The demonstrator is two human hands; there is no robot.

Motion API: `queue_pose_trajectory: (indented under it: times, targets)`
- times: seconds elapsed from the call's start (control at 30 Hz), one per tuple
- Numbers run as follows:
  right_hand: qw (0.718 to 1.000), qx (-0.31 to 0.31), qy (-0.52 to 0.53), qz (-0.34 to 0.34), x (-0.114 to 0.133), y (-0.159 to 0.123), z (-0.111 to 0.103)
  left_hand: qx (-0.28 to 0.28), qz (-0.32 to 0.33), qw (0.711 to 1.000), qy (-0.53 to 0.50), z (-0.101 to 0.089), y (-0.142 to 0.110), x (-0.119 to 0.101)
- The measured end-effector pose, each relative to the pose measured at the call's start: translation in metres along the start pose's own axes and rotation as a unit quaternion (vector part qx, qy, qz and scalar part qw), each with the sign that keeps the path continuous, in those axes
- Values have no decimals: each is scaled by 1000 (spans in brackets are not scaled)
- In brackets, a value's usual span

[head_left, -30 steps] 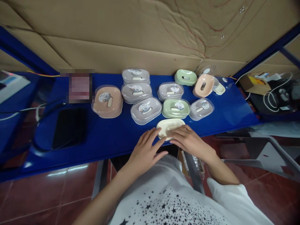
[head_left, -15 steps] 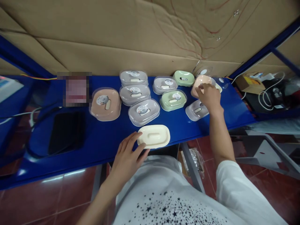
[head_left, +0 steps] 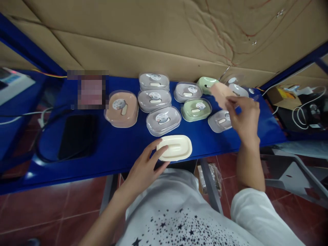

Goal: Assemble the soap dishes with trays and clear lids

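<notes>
My right hand (head_left: 244, 114) holds a peach plastic soap-dish piece (head_left: 222, 95) by its near edge, tilted above the back right of the table. My left hand (head_left: 147, 164) has its fingers spread at the left end of a cream oval dish (head_left: 178, 147). One fingertip reaches over the inside of this dish, and the thumb lies by its near edge. Below the right hand, partly hidden by it, is a lidded grey soap dish (head_left: 217, 121). Behind the peach piece are a green dish (head_left: 207, 83) and a whitish dish (head_left: 238, 90).
Several lidded grey soap dishes (head_left: 164, 120) stand mid-table, with a lidded green one (head_left: 196, 110) to their right and a lidded peach one (head_left: 122, 109) to their left. A black flat object (head_left: 77, 136) and cables lie left. Clear lids (head_left: 232, 80) stand by the cardboard wall (head_left: 143, 37).
My right hand has lifted the peach piece off the table and drawn it towards me. My left index finger has moved further over the cream dish. The view has shifted slightly.
</notes>
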State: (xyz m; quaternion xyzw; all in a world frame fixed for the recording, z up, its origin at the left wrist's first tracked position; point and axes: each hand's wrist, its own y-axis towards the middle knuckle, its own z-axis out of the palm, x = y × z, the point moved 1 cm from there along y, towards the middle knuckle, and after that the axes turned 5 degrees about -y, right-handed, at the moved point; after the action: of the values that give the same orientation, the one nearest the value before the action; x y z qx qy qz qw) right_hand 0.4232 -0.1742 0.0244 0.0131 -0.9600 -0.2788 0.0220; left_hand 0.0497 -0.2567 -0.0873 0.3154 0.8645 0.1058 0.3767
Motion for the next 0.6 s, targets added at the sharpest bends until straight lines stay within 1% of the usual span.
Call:
queue_pose_trajectory:
  times: [0.03, 0.07, 0.1, 0.17, 0.2, 0.23, 0.3, 0.43, 0.6]
  targets:
    - [995, 5, 67, -68, 11, -19, -13, -2, -9, 1000, -12, 0, 0, 1]
    - [980, 25, 134, -142, 23, -38, -23, -5, -15, 1000, -25, 0, 0, 2]
    - [958, 57, 200, -199, 35, -57, -29, -11, -17, 999, -36, 0, -1, 2]
    - [913, 124, 292, -258, 57, -87, -33, -19, -14, 999, -48, 0, -1, 4]
    - [898, 153, 313, -268, 65, -97, -30, -18, -12, 998, -50, 0, -1, 4]
    - [891, 175, 319, -272, 72, -104, -25, -15, -9, 999, -50, 0, -1, 4]
    - [889, 199, 306, -277, 80, -109, -14, -7, 2, 999, -38, 0, 0, 5]
    - [894, 201, 280, -286, 91, -105, 4, -7, 34, 999, 3, 0, 2, 4]
    - [894, 205, 237, -321, 103, -108, 11, -32, 44, 998, 37, 2, -1, 5]
